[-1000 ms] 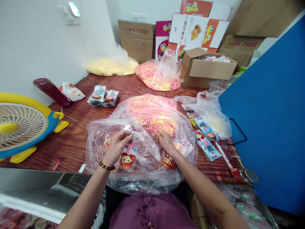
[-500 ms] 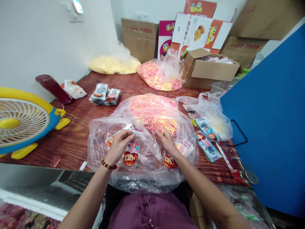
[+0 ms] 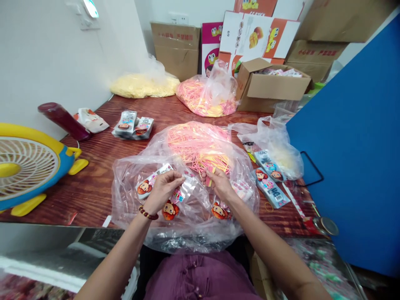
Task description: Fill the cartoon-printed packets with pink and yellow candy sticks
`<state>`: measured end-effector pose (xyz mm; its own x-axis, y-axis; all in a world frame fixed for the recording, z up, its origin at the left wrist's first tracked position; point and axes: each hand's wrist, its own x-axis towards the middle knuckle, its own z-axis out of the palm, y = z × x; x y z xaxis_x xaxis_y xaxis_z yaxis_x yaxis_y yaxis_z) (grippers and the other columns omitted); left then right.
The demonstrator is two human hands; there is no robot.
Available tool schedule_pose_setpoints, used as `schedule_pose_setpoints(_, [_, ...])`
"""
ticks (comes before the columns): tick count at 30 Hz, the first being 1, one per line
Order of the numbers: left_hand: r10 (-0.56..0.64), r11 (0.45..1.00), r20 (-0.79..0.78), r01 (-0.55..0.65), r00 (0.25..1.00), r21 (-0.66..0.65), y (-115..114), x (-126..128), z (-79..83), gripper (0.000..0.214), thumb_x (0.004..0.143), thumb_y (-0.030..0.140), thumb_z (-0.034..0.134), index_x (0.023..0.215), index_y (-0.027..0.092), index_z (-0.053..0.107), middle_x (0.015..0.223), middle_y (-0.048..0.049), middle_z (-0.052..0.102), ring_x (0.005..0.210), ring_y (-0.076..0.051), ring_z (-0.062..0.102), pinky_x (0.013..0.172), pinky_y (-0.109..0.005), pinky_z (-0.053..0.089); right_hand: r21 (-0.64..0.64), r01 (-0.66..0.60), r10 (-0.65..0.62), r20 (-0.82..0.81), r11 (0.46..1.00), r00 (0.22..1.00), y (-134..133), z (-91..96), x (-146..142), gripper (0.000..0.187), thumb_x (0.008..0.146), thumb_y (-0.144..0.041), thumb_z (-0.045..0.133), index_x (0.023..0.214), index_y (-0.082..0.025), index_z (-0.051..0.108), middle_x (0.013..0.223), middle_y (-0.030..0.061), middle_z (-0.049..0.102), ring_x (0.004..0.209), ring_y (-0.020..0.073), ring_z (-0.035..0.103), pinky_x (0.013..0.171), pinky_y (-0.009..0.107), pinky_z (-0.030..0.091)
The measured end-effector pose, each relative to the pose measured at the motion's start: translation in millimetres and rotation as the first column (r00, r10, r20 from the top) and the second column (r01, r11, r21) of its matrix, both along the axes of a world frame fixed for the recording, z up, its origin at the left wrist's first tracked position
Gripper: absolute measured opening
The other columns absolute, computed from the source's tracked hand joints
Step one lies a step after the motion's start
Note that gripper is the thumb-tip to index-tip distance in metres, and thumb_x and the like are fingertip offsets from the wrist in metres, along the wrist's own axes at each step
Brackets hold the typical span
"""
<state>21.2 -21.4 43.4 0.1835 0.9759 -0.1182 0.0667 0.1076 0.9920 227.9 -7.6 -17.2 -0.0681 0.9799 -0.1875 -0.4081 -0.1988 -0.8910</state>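
My left hand (image 3: 165,187), a beaded bracelet on its wrist, pinches the edge of a printed pouch (image 3: 188,187) with an orange-haired cartoon figure. Between the fingers of my right hand (image 3: 220,185) is a small bundle of pink and yellow sticks (image 3: 210,176). Both hands are over a large clear plastic bag (image 3: 125,175), whose far part holds a heap of loose pink and yellow sticks (image 3: 193,139). Another printed pouch (image 3: 144,187) lies left of my left hand, and one more pouch (image 3: 220,210) lies below my right wrist.
Stacked pouches (image 3: 126,124) lie at the back left, more pouches (image 3: 271,189) at the right. A yellow and blue fan (image 3: 67,160) and a dark red bottle (image 3: 64,121) stand left. Behind are filled bags (image 3: 206,96) and an open carton (image 3: 275,87); a blue panel (image 3: 353,150) borders the right.
My left hand has shifted slightly right, and more of the pouch's silver face shows. My right hand has turned, so the stick bundle shows more clearly. The camera view has shifted a little.
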Motion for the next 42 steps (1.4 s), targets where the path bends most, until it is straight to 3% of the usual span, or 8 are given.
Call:
schedule_pose_setpoints(4, [-0.127, 0.992, -0.062, 0.129, 0.990, 0.019, 5, 15, -1.0, 0.022, 0.077, 0.035, 0.068, 0.071, 0.015, 0.060, 0.060, 0.0038, 0.053, 0.051, -0.007, 0.042, 0.048, -0.020, 0.032, 0.058, -0.080, 0.082, -0.024, 0.995, 0.996, 1, 39.1, 10, 0.032, 0.069, -0.044, 0.078, 0.086, -0.020, 0.064, 0.073, -0.0010, 0.067, 0.064, 0.0132, 0.062, 0.067, 0.027, 0.050])
schedule_pose_setpoints(7, [-0.180, 0.982, -0.094, 0.185, 0.979, 0.048, 8, 25, -2.1, 0.021, 0.078, 0.033, 0.066, 0.070, 0.015, 0.060, 0.062, 0.0033, 0.053, 0.053, -0.008, 0.043, 0.051, -0.020, 0.034, 0.212, -0.147, 0.096, 0.234, 0.966, 0.967, -4, 58.0, 15, 0.024, 0.080, -0.043, 0.068, 0.085, -0.020, 0.062, 0.077, -0.0002, 0.066, 0.071, 0.0143, 0.061, 0.068, 0.028, 0.047])
schedule_pose_setpoints(10, [-0.197, 0.975, -0.121, 0.207, 0.973, 0.080, 8, 30, -4.9, 0.022, 0.079, 0.031, 0.064, 0.067, 0.015, 0.057, 0.061, 0.0033, 0.051, 0.055, -0.008, 0.041, 0.052, -0.020, 0.033, 0.315, -0.270, 0.045, 0.573, 0.910, 0.818, -10, 65.7, 17, 0.017, 0.087, -0.034, 0.058, 0.078, -0.020, 0.058, 0.073, -0.0017, 0.060, 0.067, 0.0130, 0.053, 0.063, 0.026, 0.040])
schedule_pose_setpoints(13, [-0.218, 0.968, -0.166, 0.235, 0.962, 0.087, 5, 29, -6.6, 0.022, 0.082, 0.030, 0.061, 0.066, 0.015, 0.057, 0.059, 0.0040, 0.049, 0.055, -0.008, 0.039, 0.052, -0.020, 0.031, 0.366, -0.313, -0.041, 0.704, 0.876, 0.709, -16, 65.2, 17, 0.018, 0.090, -0.029, 0.055, 0.074, -0.020, 0.055, 0.066, -0.0037, 0.053, 0.062, 0.0118, 0.047, 0.060, 0.025, 0.036])
schedule_pose_setpoints(18, [-0.278, 0.952, -0.193, 0.297, 0.941, 0.073, -6, 17, -4.1, 0.022, 0.086, 0.030, 0.059, 0.071, 0.015, 0.062, 0.059, 0.0037, 0.051, 0.055, -0.008, 0.041, 0.053, -0.020, 0.032, 0.377, -0.316, 0.063, 0.551, 0.871, 0.832, -21, 59.1, 21, 0.017, 0.094, -0.031, 0.051, 0.089, -0.021, 0.063, 0.083, 0.0005, 0.066, 0.079, 0.0146, 0.061, 0.072, 0.027, 0.045])
schedule_pose_setpoints(22, [-0.242, 0.961, -0.159, 0.258, 0.957, 0.095, -12, 8, -3.2, 0.018, 0.085, 0.032, 0.063, 0.079, 0.015, 0.068, 0.070, -0.0002, 0.063, 0.062, -0.010, 0.050, 0.060, -0.022, 0.040, 0.351, -0.278, 0.092, 0.464, 0.894, 0.881, -25, 57.4, 23, 0.017, 0.092, -0.033, 0.055, 0.090, -0.020, 0.067, 0.080, 0.0002, 0.067, 0.076, 0.0139, 0.062, 0.071, 0.026, 0.046])
schedule_pose_setpoints(32, [-0.181, 0.952, -0.235, 0.230, 0.955, 0.203, -14, 8, 0.7, 0.023, 0.089, 0.034, 0.061, 0.075, 0.016, 0.063, 0.067, 0.0016, 0.055, 0.060, -0.009, 0.043, 0.055, -0.021, 0.035, 0.419, -0.210, -0.010, 0.465, 0.884, 0.885, -32, 56.8, 25, 0.020, 0.093, -0.033, 0.055, 0.087, -0.021, 0.070, 0.080, 0.0011, 0.068, 0.075, 0.0141, 0.062, 0.072, 0.027, 0.047])
schedule_pose_setpoints(42, [-0.205, 0.947, -0.299, 0.266, 0.932, 0.180, -11, 17, 8.1, 0.026, 0.090, 0.036, 0.058, 0.076, 0.015, 0.063, 0.067, 0.0008, 0.055, 0.062, -0.010, 0.045, 0.058, -0.022, 0.036, 0.412, -0.203, 0.010, 0.425, 0.888, 0.905, -39, 54.9, 30, 0.016, 0.093, -0.032, 0.056, 0.093, -0.022, 0.068, 0.084, 0.0007, 0.068, 0.078, 0.0143, 0.063, 0.073, 0.027, 0.048])
